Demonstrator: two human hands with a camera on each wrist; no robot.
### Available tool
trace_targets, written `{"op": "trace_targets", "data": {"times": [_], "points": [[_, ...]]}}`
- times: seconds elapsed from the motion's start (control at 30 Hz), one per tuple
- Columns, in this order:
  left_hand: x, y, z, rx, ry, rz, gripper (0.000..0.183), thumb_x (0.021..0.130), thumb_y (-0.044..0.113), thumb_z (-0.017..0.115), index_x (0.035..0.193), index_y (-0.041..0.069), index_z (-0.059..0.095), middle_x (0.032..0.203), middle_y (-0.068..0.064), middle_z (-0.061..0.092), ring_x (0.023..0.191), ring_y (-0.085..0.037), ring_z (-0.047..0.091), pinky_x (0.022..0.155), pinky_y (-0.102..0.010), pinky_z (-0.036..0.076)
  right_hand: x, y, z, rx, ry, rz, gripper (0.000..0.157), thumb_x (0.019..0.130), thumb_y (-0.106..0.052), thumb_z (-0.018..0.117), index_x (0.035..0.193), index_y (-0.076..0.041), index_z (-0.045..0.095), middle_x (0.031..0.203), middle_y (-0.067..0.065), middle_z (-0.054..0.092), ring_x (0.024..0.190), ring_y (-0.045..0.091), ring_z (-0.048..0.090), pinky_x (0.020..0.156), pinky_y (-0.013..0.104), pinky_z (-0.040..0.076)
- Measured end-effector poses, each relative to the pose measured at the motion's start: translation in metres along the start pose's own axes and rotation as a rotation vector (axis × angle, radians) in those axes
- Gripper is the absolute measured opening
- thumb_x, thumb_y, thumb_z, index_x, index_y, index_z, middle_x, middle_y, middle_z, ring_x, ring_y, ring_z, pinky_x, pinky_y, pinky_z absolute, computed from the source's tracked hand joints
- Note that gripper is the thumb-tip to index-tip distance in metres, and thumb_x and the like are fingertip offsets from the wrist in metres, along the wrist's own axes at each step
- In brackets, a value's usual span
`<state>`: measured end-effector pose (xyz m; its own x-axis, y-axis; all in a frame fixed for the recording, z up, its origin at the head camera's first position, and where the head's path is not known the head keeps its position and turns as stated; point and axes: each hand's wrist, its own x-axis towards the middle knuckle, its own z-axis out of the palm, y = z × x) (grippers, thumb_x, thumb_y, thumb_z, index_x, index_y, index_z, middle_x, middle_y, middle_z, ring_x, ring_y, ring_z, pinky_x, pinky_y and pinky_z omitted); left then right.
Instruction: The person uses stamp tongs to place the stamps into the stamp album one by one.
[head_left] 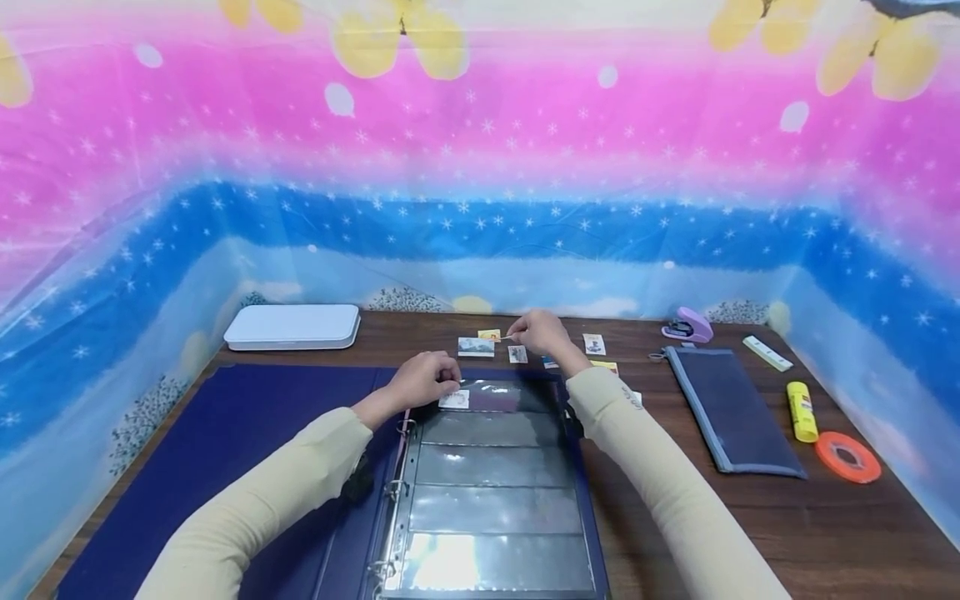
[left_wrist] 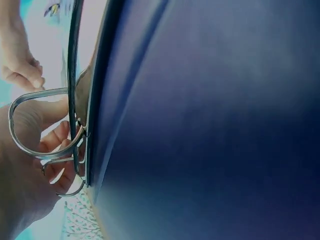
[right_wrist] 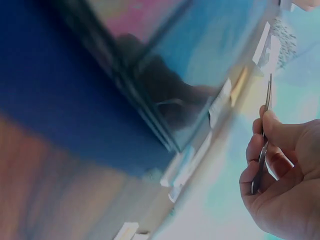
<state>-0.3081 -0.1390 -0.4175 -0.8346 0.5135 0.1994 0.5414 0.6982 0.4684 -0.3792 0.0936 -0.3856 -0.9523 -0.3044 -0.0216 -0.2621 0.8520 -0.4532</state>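
Wooden table [head_left: 750, 517] blurs behind right hand [right_wrist: 285, 185] pinching tweezers [right_wrist: 263, 135]

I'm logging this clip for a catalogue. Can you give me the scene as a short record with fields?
Setting: wooden table
Left hand: left hand pinches a stamp at the binder's top sleeve pocket
Right hand: right hand holds tweezers over loose stamps
Nearby: pencil case, glue stick, tape roll, white box
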Motion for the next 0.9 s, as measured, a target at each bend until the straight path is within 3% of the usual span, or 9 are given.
{"op": "trace_targets", "data": {"times": [0.2, 0.43, 0.67, 0.8, 0.9], "points": [[0.009, 0.009, -0.009, 0.021, -0.105, -0.026, 0.005, 0.083, 0.011, 0.066, 0.082, 0.007, 0.064, 0.077, -0.005, 0.062, 0.066, -0.011, 0.052, 0.066, -0.026, 0.040, -0.011, 0.005, -0.018, 0.030, 0.008, -0.052, 0.022, 0.093, -0.016, 0.055, 0.106, -0.008, 0.071, 0.115, 0.012, 0.067, 0.065, 0.013, 0.053, 0.063, 0.025, 0.040], [0.022, 0.016, -0.016, 0.028, -0.216, -0.091, 0.009, 0.080, 0.016, 0.069, 0.081, 0.010, 0.063, 0.070, 0.000, 0.059, 0.068, -0.012, 0.051, 0.069, -0.028, 0.024, -0.030, 0.016, -0.023, 0.094, 0.001, -0.045, 0.022, 0.092, -0.015, 0.056, 0.107, -0.007, 0.070, 0.115, 0.013, 0.067, 0.067, 0.014, 0.052, 0.064, 0.028, 0.037], [0.024, 0.022, -0.014, -0.036, -0.221, -0.090, 0.013, 0.082, 0.020, 0.068, 0.078, 0.010, 0.061, 0.071, -0.001, 0.061, 0.068, -0.011, 0.052, 0.072, -0.028, 0.024, -0.041, 0.028, -0.023, 0.085, 0.020, -0.046, 0.021, 0.091, -0.014, 0.058, 0.106, -0.005, 0.070, 0.116, 0.016, 0.065, 0.045, 0.010, 0.029, 0.058, 0.026, 0.035], [0.026, 0.026, -0.011, -0.066, -0.196, -0.059, 0.013, 0.081, 0.016, 0.069, 0.079, 0.007, 0.060, 0.073, -0.003, 0.061, 0.069, -0.011, 0.051, 0.072, -0.027, 0.028, -0.043, 0.031, -0.021, 0.111, 0.014, -0.045, 0.020, 0.091, -0.014, 0.058, 0.103, -0.006, 0.072, 0.114, 0.015, 0.066, 0.044, 0.009, 0.025, 0.053, 0.025, 0.031], [0.026, 0.026, -0.008, -0.099, -0.173, -0.023, 0.013, 0.080, 0.012, 0.069, 0.080, 0.004, 0.059, 0.072, -0.005, 0.059, 0.066, -0.011, 0.050, 0.069, -0.025, 0.035, -0.045, 0.033, -0.019, 0.097, 0.003, -0.046, 0.020, 0.091, -0.016, 0.058, 0.102, -0.008, 0.072, 0.112, 0.013, 0.068, 0.049, 0.010, 0.041, 0.056, 0.024, 0.033]]}}
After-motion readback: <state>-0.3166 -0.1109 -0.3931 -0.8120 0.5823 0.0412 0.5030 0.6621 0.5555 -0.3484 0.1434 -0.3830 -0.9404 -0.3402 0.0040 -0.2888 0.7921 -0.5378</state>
